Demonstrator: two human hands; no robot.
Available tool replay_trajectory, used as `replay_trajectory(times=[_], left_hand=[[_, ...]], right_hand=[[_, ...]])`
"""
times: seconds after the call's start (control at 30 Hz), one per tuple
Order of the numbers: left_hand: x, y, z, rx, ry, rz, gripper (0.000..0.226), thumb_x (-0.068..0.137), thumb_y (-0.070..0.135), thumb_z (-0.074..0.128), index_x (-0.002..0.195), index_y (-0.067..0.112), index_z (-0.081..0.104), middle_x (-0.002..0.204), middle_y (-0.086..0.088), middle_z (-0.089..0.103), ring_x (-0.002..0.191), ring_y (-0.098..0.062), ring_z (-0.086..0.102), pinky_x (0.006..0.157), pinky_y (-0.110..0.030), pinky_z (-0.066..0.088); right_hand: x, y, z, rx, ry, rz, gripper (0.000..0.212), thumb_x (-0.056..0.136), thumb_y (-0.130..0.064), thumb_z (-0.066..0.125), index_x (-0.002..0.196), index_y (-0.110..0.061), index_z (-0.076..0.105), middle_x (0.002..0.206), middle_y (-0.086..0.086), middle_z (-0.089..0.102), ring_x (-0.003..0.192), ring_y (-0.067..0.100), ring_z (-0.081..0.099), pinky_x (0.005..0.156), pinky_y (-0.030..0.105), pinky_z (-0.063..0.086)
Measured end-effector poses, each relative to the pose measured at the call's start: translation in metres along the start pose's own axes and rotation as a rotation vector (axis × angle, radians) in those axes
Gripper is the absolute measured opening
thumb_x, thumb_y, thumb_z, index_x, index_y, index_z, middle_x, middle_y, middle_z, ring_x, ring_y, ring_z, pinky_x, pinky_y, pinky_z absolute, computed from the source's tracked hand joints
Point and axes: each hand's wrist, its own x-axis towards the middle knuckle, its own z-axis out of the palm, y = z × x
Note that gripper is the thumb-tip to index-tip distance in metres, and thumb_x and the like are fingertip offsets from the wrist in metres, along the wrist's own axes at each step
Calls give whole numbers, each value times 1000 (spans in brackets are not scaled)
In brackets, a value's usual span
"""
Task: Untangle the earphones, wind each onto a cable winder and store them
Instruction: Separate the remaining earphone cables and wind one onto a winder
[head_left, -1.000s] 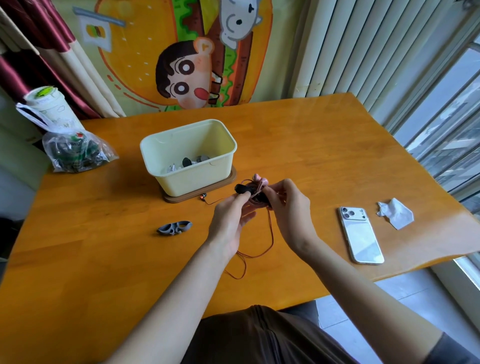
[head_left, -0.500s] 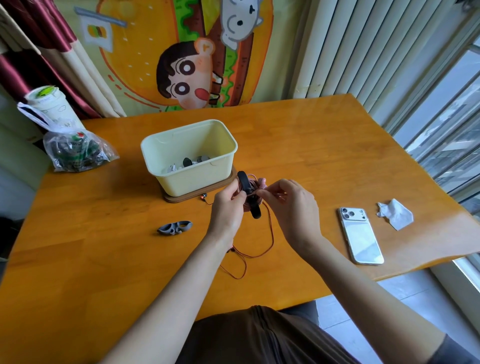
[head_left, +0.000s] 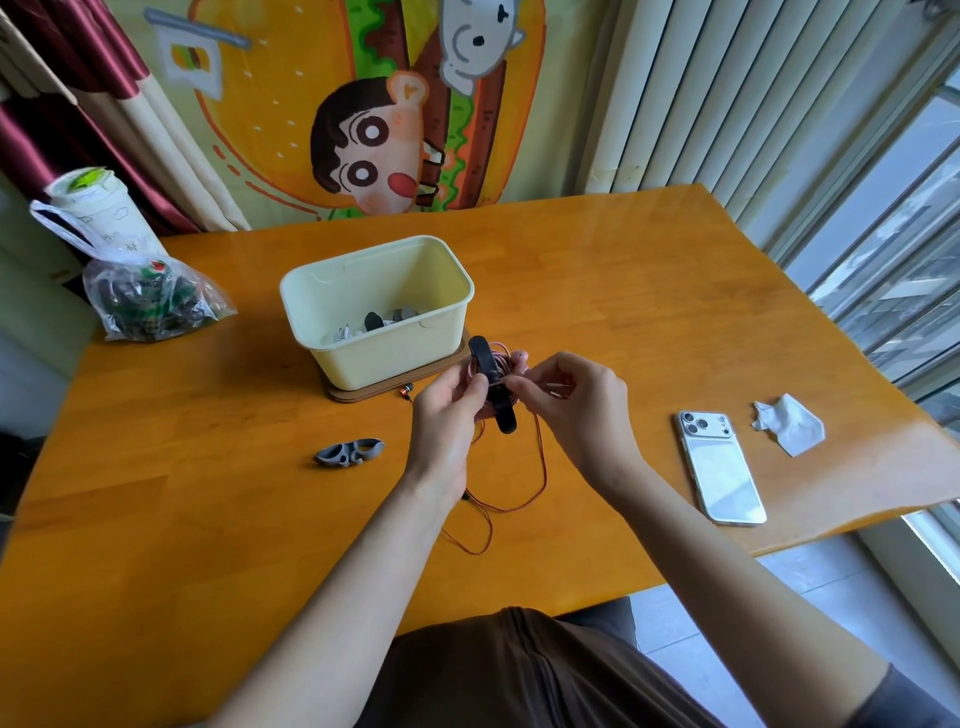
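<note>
1. Closest in, a loose tail of the red-brown earphone cable (head_left: 519, 506) loops across the table (head_left: 208, 519). This set isn't fully wound, I'd say.
2. Up to the hands: the left hand (head_left: 447, 415) has its fingers curled round the black cable winder (head_left: 492, 387), held just above the table, with pinkish turns bunched behind it.
3. The right hand (head_left: 576, 410) pinches the cable right at the winder, thumb and forefinger closed on it and the other fingers curled in.
4. A pink earbud (head_left: 519, 357) peeps out above the coil. How many turns are on, and where the second bud sits, I can't tell, because fingers cover it.
5. To the left, a grey cable winder (head_left: 349, 452) lies bare. It's probably for another set, though no other loose earphones show.
6. What looks like the plug end (head_left: 406, 388) lies at the foot of the cream box (head_left: 389, 353).
7. Inside the box are dark and white bits, likely sets already stored, but the wall hides most of them.
8. Far left sits a plastic bag (head_left: 150, 296), its contents unreadable.
</note>
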Motion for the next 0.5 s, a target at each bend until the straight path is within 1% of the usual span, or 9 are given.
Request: replay_trajectory(times=[0.07,0.13,0.2,0.33,0.43,0.5], left_hand=[[2,1,0,-56,11,-22,33,102,3,34,119,7,63,114,-11,69,109,-21,65,95,-32,50],[4,1,1,-137,25,-55,34,102,4,34,126,2,58,118,-13,67,112,-21,63,96,-32,48],[5,1,2,-242,32,-90,34,102,5,34,128,2,57,119,-12,67,111,-20,64,92,-30,49],[3,5,3,-395,-33,-132,34,102,6,34,125,5,59,112,-5,71,104,-11,67,80,-21,53],[1,4,4,-385,-39,-134,33,102,6,35,124,6,59,115,-5,70,106,-11,66,81,-22,52],[-1,4,3,-314,-43,-119,32,102,8,37,123,6,61,118,-5,69,110,-12,64,84,-24,51]], right_hand=[[0,-3,0,128,-31,62,16,79,-23,75,77,-9,68,71,-5,70,66,4,67,61,15,52],[1,-7,1,192,-31,85,15,79,-22,75,77,-9,69,69,-4,70,63,5,67,60,16,53],[2,-12,2,205,-13,92,14,80,-21,75,77,-9,68,68,-4,69,62,5,68,60,18,54],[5,-15,1,267,-28,155,13,80,-19,74,76,-9,66,68,0,68,64,9,69,60,23,57],[9,-13,-1,376,-133,269,13,82,-16,72,75,-8,64,69,3,67,64,12,68,60,24,56],[11,-7,0,343,-149,298,14,83,-16,71,76,-8,63,72,4,67,66,17,68,62,29,58]])
